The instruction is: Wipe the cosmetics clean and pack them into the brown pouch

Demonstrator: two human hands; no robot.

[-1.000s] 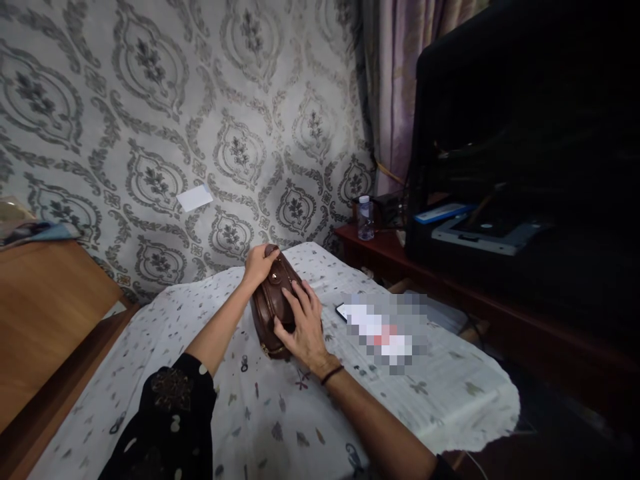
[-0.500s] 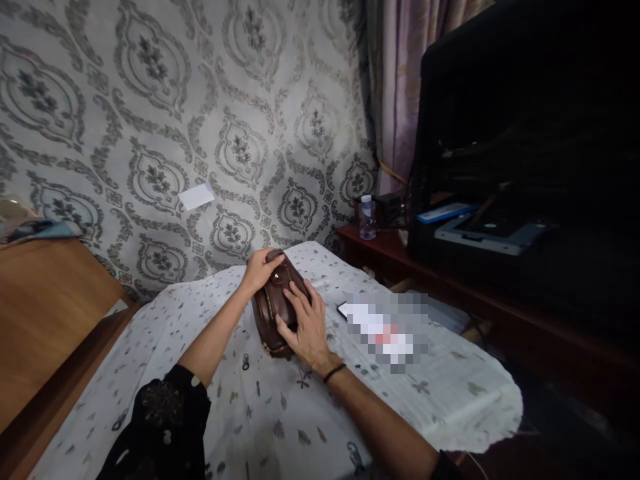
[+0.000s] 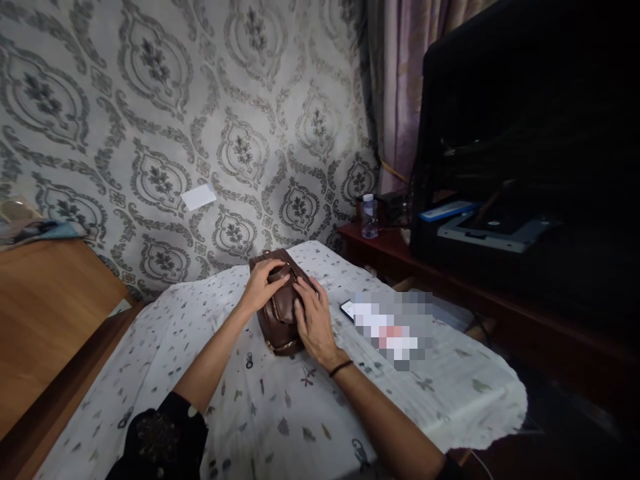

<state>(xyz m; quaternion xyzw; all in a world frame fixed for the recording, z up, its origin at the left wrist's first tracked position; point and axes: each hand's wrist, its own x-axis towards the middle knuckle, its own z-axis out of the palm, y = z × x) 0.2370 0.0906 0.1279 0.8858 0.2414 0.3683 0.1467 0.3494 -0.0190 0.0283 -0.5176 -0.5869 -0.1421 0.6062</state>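
A brown leather bag [image 3: 274, 333] with gold-coloured zips lies on the patterned white cloth [image 3: 240, 427]. My left hand [image 3: 263, 283] has the bag's flap [image 3: 281, 272] between thumb and fingers, near its upper middle. The flap looks raised there; what lies beneath it is hidden. Along the right side of the bag rests my right hand [image 3: 316, 323], its fingers stretched out flat against the leather. A phone [image 3: 347, 308], mostly covered by a blurred patch, lies on the cloth to the right.
A wooden board [image 3: 55, 313] stands at the left. Behind the cloth rises a patterned wall [image 3: 240, 133]. To the right, a dark red table [image 3: 350, 233] carries a plastic bottle [image 3: 369, 217] and a large black screen [image 3: 525, 120].
My left hand has moved from the bag's far end toward its middle and now holds the flap raised. My right hand has slid slightly right along the bag's side.
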